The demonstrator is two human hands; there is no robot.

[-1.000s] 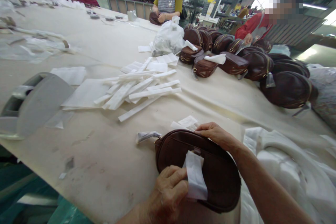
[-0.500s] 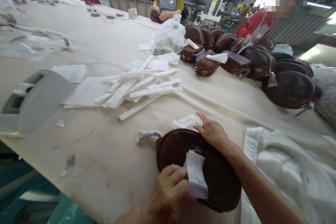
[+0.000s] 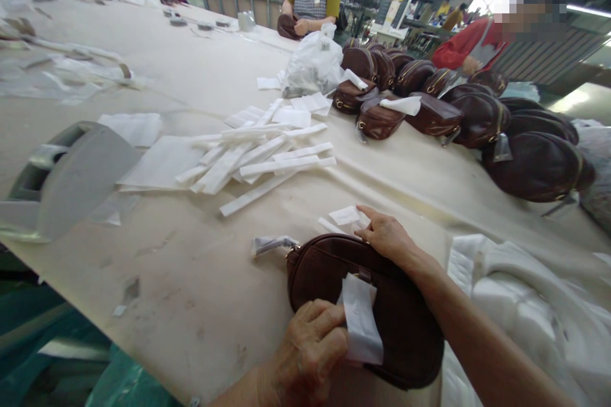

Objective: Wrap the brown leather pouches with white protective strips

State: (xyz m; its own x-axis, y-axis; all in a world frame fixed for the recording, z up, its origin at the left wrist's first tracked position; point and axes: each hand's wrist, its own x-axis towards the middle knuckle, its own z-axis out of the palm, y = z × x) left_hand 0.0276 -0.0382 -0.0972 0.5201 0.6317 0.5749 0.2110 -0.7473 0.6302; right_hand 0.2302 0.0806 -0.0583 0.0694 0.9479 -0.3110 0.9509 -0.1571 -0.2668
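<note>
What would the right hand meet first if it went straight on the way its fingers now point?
Most likely the small white pieces right at the fingertips of the right hand. Whether it already touches them is hard to judge from this one view.

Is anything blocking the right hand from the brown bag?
Nothing visible. The right hand is at the far edge of the brown bag; the small white slips lie beyond that edge, not between.

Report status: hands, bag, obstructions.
Left hand holding white paper against brown bag. Right hand at white slips, fingers apart. Paper covers part of bag's front.
</note>
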